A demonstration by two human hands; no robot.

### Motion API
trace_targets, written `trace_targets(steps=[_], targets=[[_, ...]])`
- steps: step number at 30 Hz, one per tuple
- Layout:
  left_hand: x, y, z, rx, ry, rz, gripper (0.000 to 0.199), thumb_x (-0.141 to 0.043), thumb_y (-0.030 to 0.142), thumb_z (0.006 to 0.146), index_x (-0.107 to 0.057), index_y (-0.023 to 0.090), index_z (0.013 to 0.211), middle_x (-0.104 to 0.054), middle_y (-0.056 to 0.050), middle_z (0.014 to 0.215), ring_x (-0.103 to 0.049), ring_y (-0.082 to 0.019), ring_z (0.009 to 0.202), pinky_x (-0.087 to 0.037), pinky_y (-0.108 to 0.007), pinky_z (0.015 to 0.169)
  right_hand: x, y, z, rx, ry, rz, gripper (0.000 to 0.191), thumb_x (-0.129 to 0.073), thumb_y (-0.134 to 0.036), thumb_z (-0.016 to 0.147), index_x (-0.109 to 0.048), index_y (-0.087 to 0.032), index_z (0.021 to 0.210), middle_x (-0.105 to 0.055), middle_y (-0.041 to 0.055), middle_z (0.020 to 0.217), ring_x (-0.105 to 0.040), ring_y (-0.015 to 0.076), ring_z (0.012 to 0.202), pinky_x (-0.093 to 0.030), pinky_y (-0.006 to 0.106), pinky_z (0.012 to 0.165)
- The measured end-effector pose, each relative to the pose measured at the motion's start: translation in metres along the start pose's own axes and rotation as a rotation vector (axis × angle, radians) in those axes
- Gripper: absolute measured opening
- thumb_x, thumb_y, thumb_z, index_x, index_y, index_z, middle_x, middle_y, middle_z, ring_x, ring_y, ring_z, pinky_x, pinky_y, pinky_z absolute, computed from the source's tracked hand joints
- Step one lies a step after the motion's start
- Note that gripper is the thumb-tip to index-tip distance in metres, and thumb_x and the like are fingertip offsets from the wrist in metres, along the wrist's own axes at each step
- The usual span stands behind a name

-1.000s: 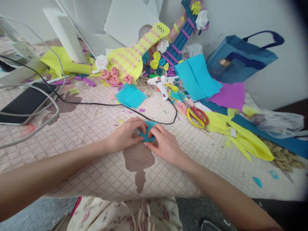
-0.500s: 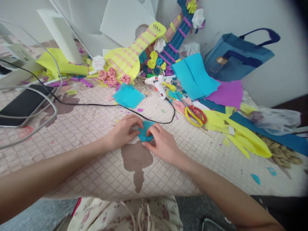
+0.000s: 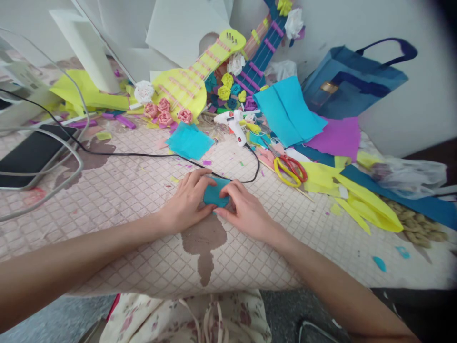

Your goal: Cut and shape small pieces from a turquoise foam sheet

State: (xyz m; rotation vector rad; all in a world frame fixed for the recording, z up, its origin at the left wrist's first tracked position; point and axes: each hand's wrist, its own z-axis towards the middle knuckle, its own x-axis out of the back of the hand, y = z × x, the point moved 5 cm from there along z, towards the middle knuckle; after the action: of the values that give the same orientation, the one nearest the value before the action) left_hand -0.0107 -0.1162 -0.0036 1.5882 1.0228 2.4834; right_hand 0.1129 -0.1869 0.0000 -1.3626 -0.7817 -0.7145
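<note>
A small piece of blue crepe paper [image 3: 216, 193] is held between both hands, low over the patterned tablecloth [image 3: 157, 267]. My left hand [image 3: 191, 197] grips its left side, thumb along the near edge and fingers across the far one. On the right side, my right hand [image 3: 244, 207] pinches it with curled fingers and thumb. Part of the paper is hidden by the fingers. Beyond the hands lies a stack of blue paper squares [image 3: 190, 141]. A white glue gun [image 3: 233, 125] rests farther back, its black cable running just past my fingertips.
Scissors [image 3: 290, 171] with red and yellow handles lie to the right, beside yellow paper strips [image 3: 371, 200]. A yellow paper guitar [image 3: 185, 90] and a blue one [image 3: 262, 59] lean at the back. A tablet-like dark device [image 3: 32, 155] lies left, under cables. A blue bag [image 3: 353, 85] stands back right.
My left hand has shifted slightly right and its fingers lie flatter over the blue paper. The thumbs have come closer together at the near edge. The paper shows a straighter, folded-looking shape.
</note>
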Motion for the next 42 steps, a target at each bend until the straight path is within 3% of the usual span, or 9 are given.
trace_targets(steps=[3, 9, 14, 20, 25, 29, 36, 39, 42], targets=[[0.001, 0.0, 0.0, 0.005, 0.007, -0.011, 0.033, -0.06, 0.025, 0.08, -0.048, 0.019, 0.11, -0.042, -0.015, 0.13, -0.039, -0.032, 0.125, -0.037, -0.052, 0.101, 0.003, 0.004, 0.0, 0.003, 0.026, 0.012, 0.008, -0.048, -0.019, 0.087, -0.044, -0.021, 0.094, -0.048, 0.0043, 0.099, -0.053, 0.0142, 0.074, -0.044, 0.03, 0.065], [0.003, 0.0, 0.0, 0.008, 0.0, -0.036, 0.033, -0.059, 0.027, 0.082, -0.047, 0.02, 0.111, -0.04, -0.015, 0.132, -0.039, -0.032, 0.125, -0.037, -0.053, 0.101, 0.007, 0.01, -0.002, 0.013, 0.045, 0.054, 0.019, -0.043, -0.006, 0.084, -0.045, -0.022, 0.094, -0.048, 0.0051, 0.099, -0.054, 0.0164, 0.084, -0.046, 0.032, 0.074], [0.004, 0.0, 0.0, 0.021, 0.041, -0.086, 0.04, -0.057, 0.036, 0.085, -0.044, 0.018, 0.118, -0.042, -0.016, 0.131, -0.039, -0.03, 0.127, -0.036, -0.05, 0.104, 0.012, 0.009, -0.003, 0.023, 0.066, 0.111, 0.013, -0.044, -0.01, 0.086, -0.046, -0.021, 0.092, -0.049, 0.0045, 0.095, -0.054, 0.016, 0.085, -0.046, 0.031, 0.077], [-0.003, 0.0, -0.001, 0.032, 0.012, 0.036, 0.06, -0.069, 0.039, 0.074, -0.041, 0.018, 0.122, -0.037, -0.018, 0.138, -0.039, -0.036, 0.126, -0.037, -0.055, 0.099, 0.013, 0.009, -0.002, 0.044, 0.117, 0.119, 0.006, -0.044, -0.016, 0.089, -0.047, -0.021, 0.091, -0.052, 0.0045, 0.092, -0.055, 0.0167, 0.082, -0.044, 0.031, 0.074], [0.0, -0.001, -0.002, 0.033, 0.035, -0.048, 0.054, -0.062, 0.045, 0.081, -0.04, 0.02, 0.124, -0.041, -0.017, 0.135, -0.04, -0.032, 0.127, -0.037, -0.052, 0.1, 0.015, 0.017, 0.0, 0.02, 0.195, 0.139, 0.01, -0.041, -0.02, 0.09, -0.049, -0.021, 0.084, -0.054, 0.002, 0.077, -0.053, 0.0163, 0.073, -0.042, 0.029, 0.067], [-0.002, 0.0, -0.002, 0.039, 0.029, 0.003, 0.051, -0.063, 0.04, 0.081, -0.043, 0.019, 0.122, -0.044, -0.016, 0.134, -0.043, -0.033, 0.123, -0.039, -0.053, 0.097, 0.018, 0.018, 0.006, 0.016, 0.15, 0.159, 0.011, -0.042, -0.021, 0.089, -0.051, -0.021, 0.083, -0.054, -0.0007, 0.07, -0.05, 0.0138, 0.063, -0.039, 0.026, 0.06], [-0.003, -0.001, -0.003, 0.031, 0.016, 0.025, 0.05, -0.056, 0.044, 0.085, -0.042, 0.018, 0.125, -0.042, -0.017, 0.136, -0.042, -0.032, 0.125, -0.039, -0.051, 0.097, 0.037, 0.01, 0.025, 0.116, 0.185, 0.11, 0.012, -0.042, -0.024, 0.091, -0.051, -0.021, 0.084, -0.056, -0.0009, 0.072, -0.052, 0.0129, 0.064, -0.039, 0.025, 0.061], [-0.001, -0.001, -0.002, 0.033, 0.042, 0.006, 0.041, -0.041, 0.044, 0.093, -0.041, 0.017, 0.125, -0.045, -0.016, 0.133, -0.042, -0.029, 0.125, -0.037, -0.049, 0.1, 0.036, 0.016, 0.027, 0.104, 0.235, 0.09, 0.012, -0.043, -0.024, 0.091, -0.052, -0.02, 0.083, -0.058, -0.0001, 0.074, -0.054, 0.0135, 0.067, -0.04, 0.025, 0.063], [-0.004, -0.001, -0.001, 0.034, 0.054, 0.076, 0.049, -0.049, 0.049, 0.088, -0.041, 0.018, 0.125, -0.046, -0.017, 0.132, -0.043, -0.032, 0.123, -0.038, -0.051, 0.097, 0.029, 0.021, 0.026, 0.119, 0.226, 0.075, 0.011, -0.043, -0.021, 0.091, -0.053, -0.02, 0.085, -0.06, 0.0011, 0.078, -0.055, 0.0143, 0.071, -0.041, 0.026, 0.065]])
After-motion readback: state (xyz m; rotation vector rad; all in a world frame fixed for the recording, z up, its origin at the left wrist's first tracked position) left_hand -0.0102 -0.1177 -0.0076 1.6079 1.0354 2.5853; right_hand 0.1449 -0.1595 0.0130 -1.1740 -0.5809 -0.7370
